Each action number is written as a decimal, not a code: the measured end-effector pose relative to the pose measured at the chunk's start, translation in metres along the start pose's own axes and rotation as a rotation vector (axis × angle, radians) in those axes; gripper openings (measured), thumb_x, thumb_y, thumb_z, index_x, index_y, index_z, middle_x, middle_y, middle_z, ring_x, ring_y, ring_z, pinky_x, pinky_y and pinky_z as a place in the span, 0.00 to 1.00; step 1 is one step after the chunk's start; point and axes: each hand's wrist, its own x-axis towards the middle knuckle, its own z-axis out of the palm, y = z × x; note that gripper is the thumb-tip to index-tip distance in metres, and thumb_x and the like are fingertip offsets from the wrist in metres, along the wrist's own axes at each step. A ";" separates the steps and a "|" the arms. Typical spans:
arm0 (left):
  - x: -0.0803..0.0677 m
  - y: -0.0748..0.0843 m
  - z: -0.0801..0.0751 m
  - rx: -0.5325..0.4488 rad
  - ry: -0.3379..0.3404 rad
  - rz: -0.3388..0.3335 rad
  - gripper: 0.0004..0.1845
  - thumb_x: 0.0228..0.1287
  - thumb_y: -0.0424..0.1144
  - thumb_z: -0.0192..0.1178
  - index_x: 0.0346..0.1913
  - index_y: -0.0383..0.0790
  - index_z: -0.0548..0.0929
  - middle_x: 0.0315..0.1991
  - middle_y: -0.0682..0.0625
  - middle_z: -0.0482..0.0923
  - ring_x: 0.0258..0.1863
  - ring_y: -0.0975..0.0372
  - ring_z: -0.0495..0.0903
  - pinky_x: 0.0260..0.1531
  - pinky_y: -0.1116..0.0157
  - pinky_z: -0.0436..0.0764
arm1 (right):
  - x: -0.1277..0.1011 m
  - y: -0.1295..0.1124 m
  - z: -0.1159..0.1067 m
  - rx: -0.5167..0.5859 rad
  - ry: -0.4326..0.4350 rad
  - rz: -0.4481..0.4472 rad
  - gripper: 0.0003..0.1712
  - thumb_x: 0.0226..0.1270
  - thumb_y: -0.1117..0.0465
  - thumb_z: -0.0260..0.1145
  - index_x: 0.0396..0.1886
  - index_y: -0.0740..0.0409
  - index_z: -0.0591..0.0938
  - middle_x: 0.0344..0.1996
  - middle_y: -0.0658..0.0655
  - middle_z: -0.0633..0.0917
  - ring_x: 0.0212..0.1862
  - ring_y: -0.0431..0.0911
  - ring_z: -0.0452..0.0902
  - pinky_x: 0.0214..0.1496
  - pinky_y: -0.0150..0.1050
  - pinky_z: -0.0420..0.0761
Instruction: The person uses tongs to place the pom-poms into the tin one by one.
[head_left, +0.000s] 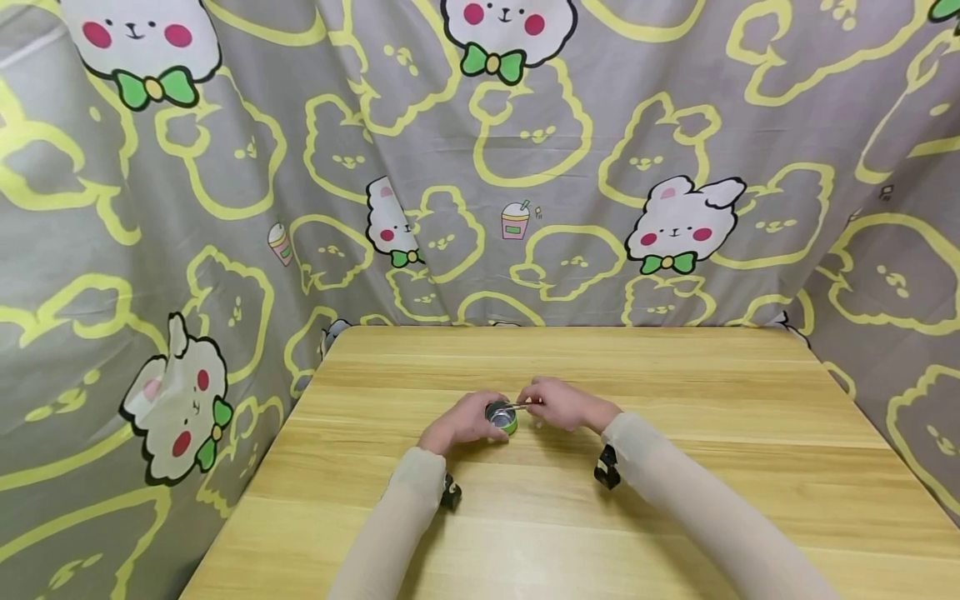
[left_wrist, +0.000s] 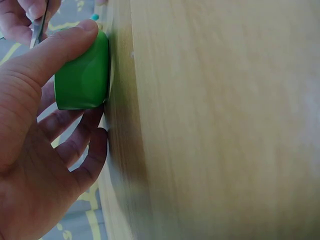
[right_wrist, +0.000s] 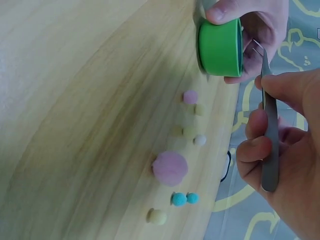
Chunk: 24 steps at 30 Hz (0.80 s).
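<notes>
- The left hand (head_left: pixel 461 422) grasps the green cup (head_left: pixel 501 417), which stands upright on the table (head_left: pixel 675 500).
- Just right of the cup, the right hand (head_left: pixel 564 405) pinches metal tweezers (right_wrist: pixel 269 135), their long axis pointing at the cup's mouth.
- Pompoms (right_wrist: pixel 170 168) lie beside the cup; its contents and the tweezer tips are unclear.

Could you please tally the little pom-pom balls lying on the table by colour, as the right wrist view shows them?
Pink pom-poms: 2
Blue pom-poms: 2
Pale yellow pom-poms: 4
White pom-poms: 1
Total: 9, all on the wooden table; the pale ones are blurred.
</notes>
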 end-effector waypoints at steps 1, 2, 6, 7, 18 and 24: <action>0.000 0.000 0.000 0.004 -0.002 -0.001 0.31 0.46 0.46 0.75 0.55 0.45 0.78 0.46 0.56 0.77 0.44 0.64 0.74 0.48 0.64 0.72 | 0.000 0.000 -0.001 0.005 0.001 0.006 0.11 0.67 0.66 0.58 0.46 0.58 0.83 0.33 0.50 0.75 0.35 0.41 0.70 0.39 0.37 0.73; 0.000 0.001 0.000 0.008 -0.002 -0.001 0.30 0.46 0.46 0.75 0.55 0.45 0.78 0.46 0.55 0.77 0.44 0.64 0.74 0.48 0.64 0.72 | -0.001 0.000 -0.002 0.014 0.003 0.004 0.11 0.68 0.66 0.58 0.46 0.59 0.83 0.33 0.50 0.75 0.34 0.41 0.70 0.38 0.37 0.73; 0.001 0.001 0.001 0.025 -0.003 0.003 0.30 0.46 0.46 0.75 0.55 0.44 0.77 0.46 0.55 0.78 0.45 0.64 0.74 0.48 0.64 0.72 | -0.005 0.001 -0.008 0.046 0.019 0.011 0.11 0.68 0.66 0.58 0.46 0.59 0.82 0.33 0.50 0.76 0.33 0.41 0.70 0.36 0.37 0.73; 0.001 0.000 0.001 0.025 -0.003 0.002 0.30 0.46 0.46 0.75 0.54 0.44 0.77 0.46 0.55 0.78 0.45 0.64 0.74 0.49 0.64 0.72 | -0.007 0.002 -0.009 0.047 0.026 0.011 0.11 0.68 0.66 0.58 0.46 0.59 0.82 0.33 0.50 0.76 0.33 0.41 0.70 0.35 0.36 0.73; 0.001 -0.002 0.004 0.008 0.008 -0.016 0.32 0.45 0.45 0.75 0.56 0.44 0.77 0.50 0.53 0.77 0.50 0.61 0.74 0.53 0.62 0.71 | -0.027 0.023 -0.031 -0.014 0.065 0.035 0.11 0.68 0.66 0.58 0.46 0.58 0.83 0.34 0.49 0.78 0.33 0.40 0.71 0.37 0.38 0.73; 0.000 -0.002 0.003 0.007 0.004 -0.018 0.32 0.45 0.45 0.75 0.56 0.44 0.77 0.49 0.54 0.77 0.49 0.62 0.74 0.52 0.62 0.72 | -0.043 0.036 -0.042 -0.017 0.075 0.073 0.09 0.67 0.67 0.58 0.44 0.58 0.82 0.34 0.49 0.78 0.34 0.41 0.72 0.37 0.40 0.73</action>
